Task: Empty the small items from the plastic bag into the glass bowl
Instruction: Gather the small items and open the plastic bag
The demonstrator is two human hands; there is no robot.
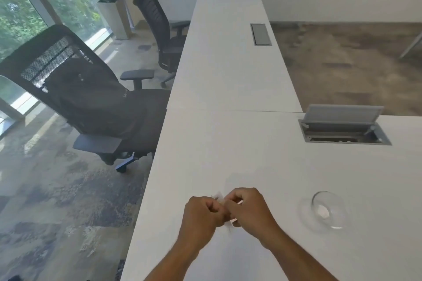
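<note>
A small clear plastic bag [218,196] is pinched between both fists over the near part of the white table [228,143]; only crumpled edges of it show above and below my fingers, and its contents are hidden. My left hand [202,212] and my right hand [247,209] are closed on the bag, knuckles touching. A clear glass bowl [327,209] stands on the table to the right of my right hand, apart from it, with something small and pale on its bottom.
An open cable box with a raised grey lid [342,128] is set into the table at the right. A closed hatch [260,34] lies farther back. Two black mesh office chairs [91,98] stand along the table's left edge, by the windows.
</note>
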